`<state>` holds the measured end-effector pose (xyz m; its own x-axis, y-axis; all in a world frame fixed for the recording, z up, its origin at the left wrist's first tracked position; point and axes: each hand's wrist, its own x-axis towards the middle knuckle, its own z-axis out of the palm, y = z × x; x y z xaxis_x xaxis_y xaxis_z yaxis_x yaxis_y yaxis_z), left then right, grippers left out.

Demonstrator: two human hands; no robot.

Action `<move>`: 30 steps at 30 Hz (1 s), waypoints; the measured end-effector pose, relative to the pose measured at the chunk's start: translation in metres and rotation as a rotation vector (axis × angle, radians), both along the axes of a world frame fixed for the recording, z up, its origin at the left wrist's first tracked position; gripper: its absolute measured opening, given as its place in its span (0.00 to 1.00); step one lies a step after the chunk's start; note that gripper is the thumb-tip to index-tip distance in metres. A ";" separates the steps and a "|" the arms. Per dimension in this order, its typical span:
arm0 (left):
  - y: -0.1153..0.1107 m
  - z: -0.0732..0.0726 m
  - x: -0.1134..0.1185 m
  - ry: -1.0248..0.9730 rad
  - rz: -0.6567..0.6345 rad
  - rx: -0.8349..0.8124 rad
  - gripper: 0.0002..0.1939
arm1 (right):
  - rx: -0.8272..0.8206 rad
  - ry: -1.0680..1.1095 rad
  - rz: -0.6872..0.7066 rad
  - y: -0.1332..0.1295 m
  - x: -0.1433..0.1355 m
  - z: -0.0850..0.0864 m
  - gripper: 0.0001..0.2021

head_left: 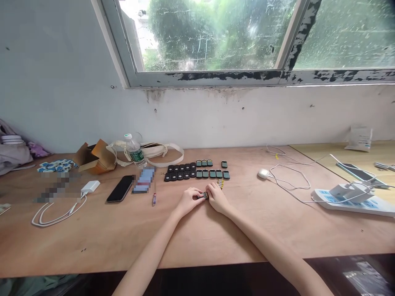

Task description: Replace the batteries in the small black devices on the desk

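**Small green-faced piece point(205, 196) in both hands, just below frame center**

Left hand point(187, 201) pinches its left end; right hand point(217, 198) grips its right end, fingers bent. Exact finger contact too small to tell. Just above right hand: small yellow cylinders point(220, 183). Above the hands, near center: dark rounded pieces point(180, 172) in two rows, green-faced pieces point(212, 174) adjoining on the right. Left of center: pen-like item point(154, 200), black phone point(119, 189), bottle point(136, 154), open cardboard box point(98, 158). Right of center: white mouse point(263, 174). Lower right: power strip point(327, 199), plugs in. Top: window point(216, 37).
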<state>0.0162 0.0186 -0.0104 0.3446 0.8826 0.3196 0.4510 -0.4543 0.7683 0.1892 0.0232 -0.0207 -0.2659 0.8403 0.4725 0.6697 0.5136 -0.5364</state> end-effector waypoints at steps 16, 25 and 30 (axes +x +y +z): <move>-0.002 0.005 0.001 -0.007 -0.001 -0.028 0.04 | -0.007 0.081 -0.029 -0.010 -0.002 0.000 0.05; 0.003 -0.006 -0.003 0.020 0.120 0.070 0.05 | 0.000 0.232 -0.108 -0.016 0.023 0.004 0.05; 0.004 -0.006 -0.004 0.038 0.144 0.098 0.05 | 0.029 0.022 0.035 -0.020 0.029 -0.004 0.11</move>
